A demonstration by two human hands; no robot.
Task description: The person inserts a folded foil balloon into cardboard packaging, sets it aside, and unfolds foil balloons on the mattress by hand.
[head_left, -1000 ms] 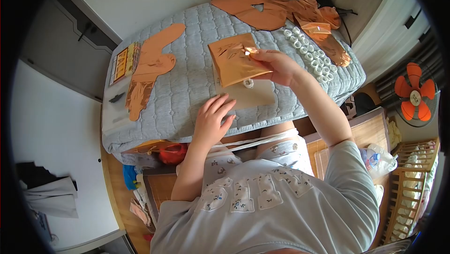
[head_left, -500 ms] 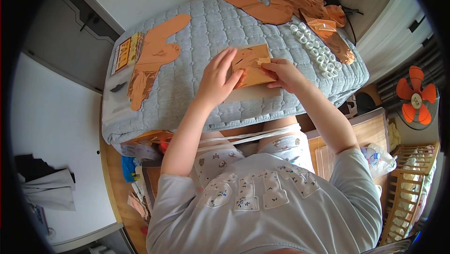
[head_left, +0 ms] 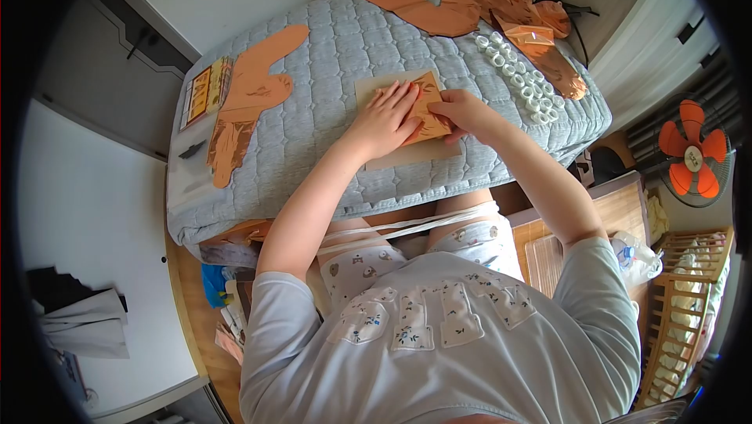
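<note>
The folded foil (head_left: 427, 99) lies on a pale card (head_left: 415, 155) near the front of the mattress (head_left: 317, 162). Taking the foil as the centre of a clock, with 12 pointing away from the person, the left hand (head_left: 384, 124) comes in from 8 o'clock. It is palm-down and flat across the foil's left part, its fingers slightly spread. The right hand (head_left: 464, 113) comes in from 4 o'clock, thumb uppermost, pinching the foil's right edge; its lower fingers are partly hidden.

The step in hand looks to be holding the foil steady and flattening it against the card. In my judgement, any next move calls for an even left palm and a light right pinch, since thin foil slips and creases easily. How hard either hand presses, I cannot tell.

White rings (head_left: 518, 80) stand in a cluster at 2 o'clock. A large copper shape (head_left: 392, 3) lies at 12, a smaller cut-out (head_left: 262, 87) at 9, and just beyond that a booklet (head_left: 206, 95).
</note>
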